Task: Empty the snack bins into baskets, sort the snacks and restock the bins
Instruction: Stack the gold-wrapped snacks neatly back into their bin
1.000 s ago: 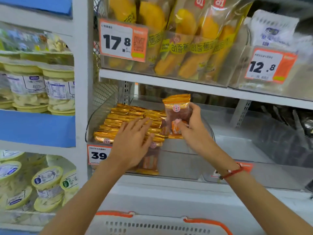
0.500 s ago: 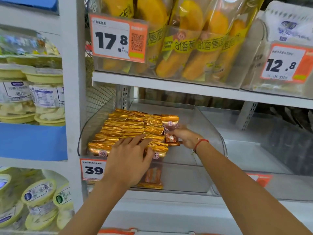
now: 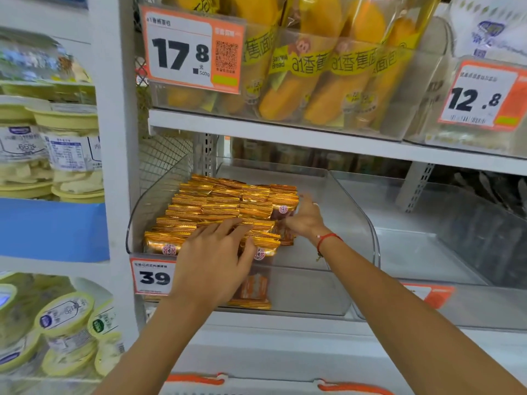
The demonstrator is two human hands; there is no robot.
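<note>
Nearest, just below the clear bin (image 3: 336,289), a white basket (image 3: 256,386) with orange handles, only its rim showing. Restocking step in hand, by the look of it: gold packets (image 3: 222,206) standing in tight rows in the left half of the clear bin, the right half bare. Left hand (image 3: 211,263) laid flat over the front rows at the bin's front left corner, fingers straight and spread, pressing rather than gripping (steadying the stack, seemingly). Right hand (image 3: 306,219) further back, at the right edge of the rows, fingers curled against the endmost packet (image 3: 283,209), a red cord bracelet (image 3: 328,239) at the wrist; whether pinching that packet or merely nudging it in, cannot tell. Next move, as a judgement: seat that packet upright and flush, then fetch more from the basket and carry the rows rightward, holding the left-hand brace so nothing topples. Packets crinkled gold foil, flat and rectangular, crimped along the top, a round red seal on some faces; slippery and light, likely to slide. Bin walls smooth, transparent, hard plastic with rounded corners; an orange-and-white price tag (image 3: 152,276) reading 39 on its front left. Above the bin, a white metal shelf (image 3: 285,135), and on it glossy bags of yellow banana bread (image 3: 319,69), soft and elongated, behind a 17.8 tag (image 3: 191,49).
</note>
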